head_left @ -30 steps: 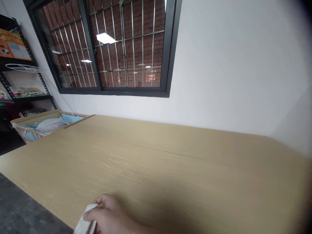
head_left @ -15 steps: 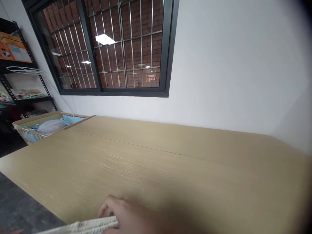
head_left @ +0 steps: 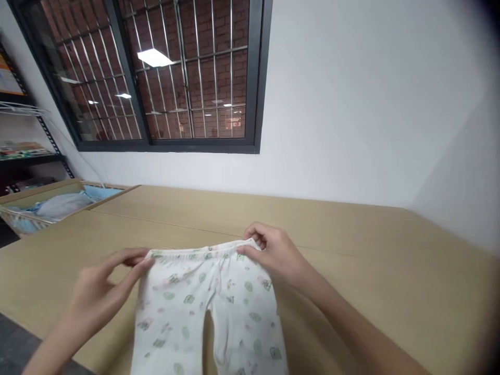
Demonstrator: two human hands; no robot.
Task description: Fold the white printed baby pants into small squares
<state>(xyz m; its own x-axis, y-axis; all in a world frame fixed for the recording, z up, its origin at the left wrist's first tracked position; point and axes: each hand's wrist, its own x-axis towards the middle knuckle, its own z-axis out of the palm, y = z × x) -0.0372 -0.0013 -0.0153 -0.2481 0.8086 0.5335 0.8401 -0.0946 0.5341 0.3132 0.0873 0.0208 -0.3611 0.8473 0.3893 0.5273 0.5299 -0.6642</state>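
A small pair of white pants with green leaf-like and pinkish prints hangs spread between my two hands, over the table. My left hand pinches the left corner of the gathered elastic waistband. At the other end of the waistband, my right hand grips the right corner between thumb and fingers. The two legs point toward me with a gap between them, and their lower ends run out of the frame's bottom edge.
A wide wooden table stretches to the white wall. At the far left sits a wooden-framed crib with blue and pale cloth inside. Dark shelving stands behind it. A barred window is above the table.
The pants, earlier only a waistband edge at the bottom, are now raised and spread out. My left hand has come into view on the left corner. The view has shifted slightly right.
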